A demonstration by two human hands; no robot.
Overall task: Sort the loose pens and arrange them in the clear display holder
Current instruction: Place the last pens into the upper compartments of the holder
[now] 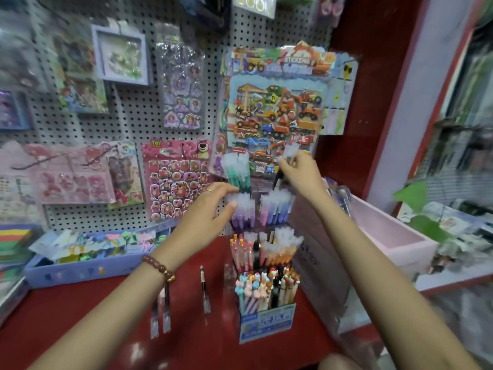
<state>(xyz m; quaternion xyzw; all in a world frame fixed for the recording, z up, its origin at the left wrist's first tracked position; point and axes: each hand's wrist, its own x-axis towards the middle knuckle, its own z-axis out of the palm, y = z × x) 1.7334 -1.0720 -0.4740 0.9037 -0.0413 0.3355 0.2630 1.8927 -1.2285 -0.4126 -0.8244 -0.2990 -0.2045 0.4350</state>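
Pinching a white-capped pen [290, 151], right hand [300, 172] sits at two o'clock from left hand [208, 209], fingers spread on purple pens [244, 216].

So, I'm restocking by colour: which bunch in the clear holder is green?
The green bunch is the highest one, at the back left, directly above the purple bunch by the left hand. No other bunch shows green.

Left grip [210, 209], at 11 o'clock, spreads relaxed fingers [225, 188]; right grip [301, 174], higher at 1 o'clock, pinches a pen [289, 152].
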